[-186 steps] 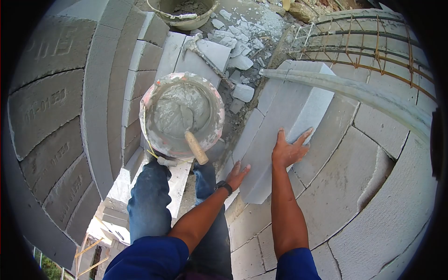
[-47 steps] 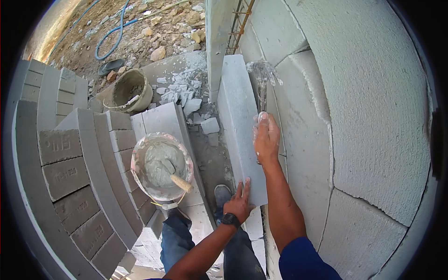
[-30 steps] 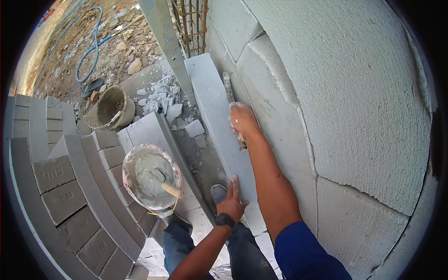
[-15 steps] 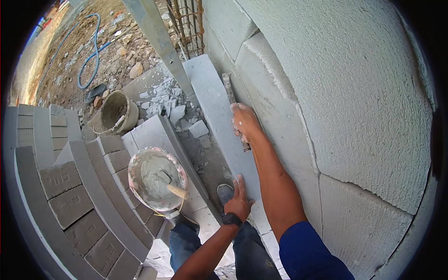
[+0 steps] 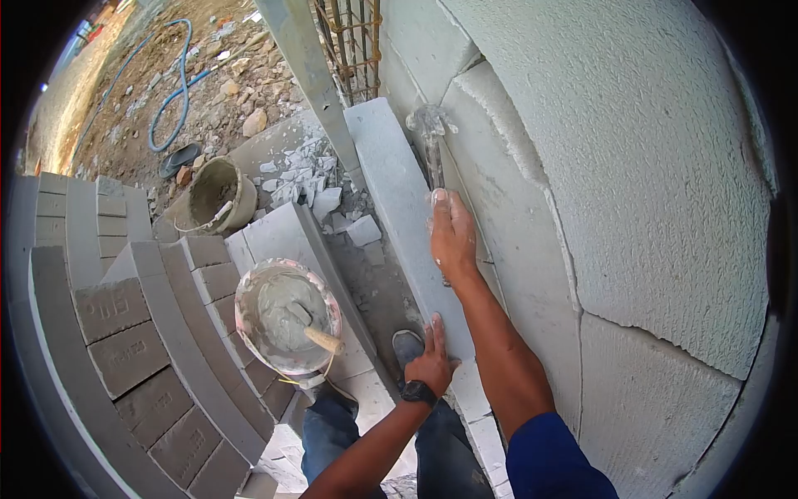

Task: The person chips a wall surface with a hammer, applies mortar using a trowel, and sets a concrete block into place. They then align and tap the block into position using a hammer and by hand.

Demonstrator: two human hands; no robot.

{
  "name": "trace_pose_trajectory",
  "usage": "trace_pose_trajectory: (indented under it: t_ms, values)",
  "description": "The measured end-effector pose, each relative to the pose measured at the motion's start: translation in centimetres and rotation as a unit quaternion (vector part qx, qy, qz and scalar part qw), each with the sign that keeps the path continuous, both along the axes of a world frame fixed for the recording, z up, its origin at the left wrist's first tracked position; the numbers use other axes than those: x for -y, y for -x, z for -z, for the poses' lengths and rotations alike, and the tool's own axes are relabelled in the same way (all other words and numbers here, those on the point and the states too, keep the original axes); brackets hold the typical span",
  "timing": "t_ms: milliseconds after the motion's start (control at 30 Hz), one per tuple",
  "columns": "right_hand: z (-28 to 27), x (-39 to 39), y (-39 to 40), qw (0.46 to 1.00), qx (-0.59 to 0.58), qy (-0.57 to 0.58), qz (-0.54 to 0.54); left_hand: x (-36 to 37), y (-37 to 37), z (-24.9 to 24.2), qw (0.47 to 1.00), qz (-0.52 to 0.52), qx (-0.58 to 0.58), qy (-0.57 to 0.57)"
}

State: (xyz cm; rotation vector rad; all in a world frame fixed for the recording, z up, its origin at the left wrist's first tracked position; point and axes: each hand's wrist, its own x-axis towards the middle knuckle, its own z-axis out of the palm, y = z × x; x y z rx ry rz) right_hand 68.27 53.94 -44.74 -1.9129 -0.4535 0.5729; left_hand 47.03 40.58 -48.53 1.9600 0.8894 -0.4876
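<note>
My right hand (image 5: 453,237) is wrapped around the handle of a mortar-crusted hammer (image 5: 434,154). The hammer's head points away from me, over the seam between a long pale block (image 5: 399,183) and the wall (image 5: 524,241). My left hand (image 5: 431,366), with a watch on its wrist, rests on the near part of that block with its fingers stretched out. To the left stands a bucket of wet mortar (image 5: 278,320), and a wooden-handled trowel (image 5: 322,338) leans in it.
Stacked grey blocks (image 5: 125,358) fill the left side. A second bucket (image 5: 241,204) sits farther off beside broken block pieces (image 5: 328,200). Beyond are a metal post (image 5: 312,75), rebar (image 5: 353,41), a blue hose (image 5: 184,83) and rubble. My feet stand close to the block.
My right hand has turned the hammer so its head now shows broadly, and the hand sits slightly lower. My left hand stays on the block. The whole view has shifted a little.
</note>
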Motion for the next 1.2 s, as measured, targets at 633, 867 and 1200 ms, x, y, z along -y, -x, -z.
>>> trace_pose_trajectory:
  t_ms: [633,867,1200]
  values:
    - [1.7,3.3,3.8,0.99,0.094,0.086,-0.053,-0.6,-0.1,-0.6,1.0,0.0,0.0,0.018]
    - [4.1,5.5,3.7,0.973,0.104,0.183,-0.092,-0.6,0.0,-0.6,1.0,-0.005,0.004,0.013]
    - [3.7,16.6,9.2,0.979,0.07,0.175,-0.075,-0.4,0.4,-0.1,0.999,-0.03,0.023,0.008]
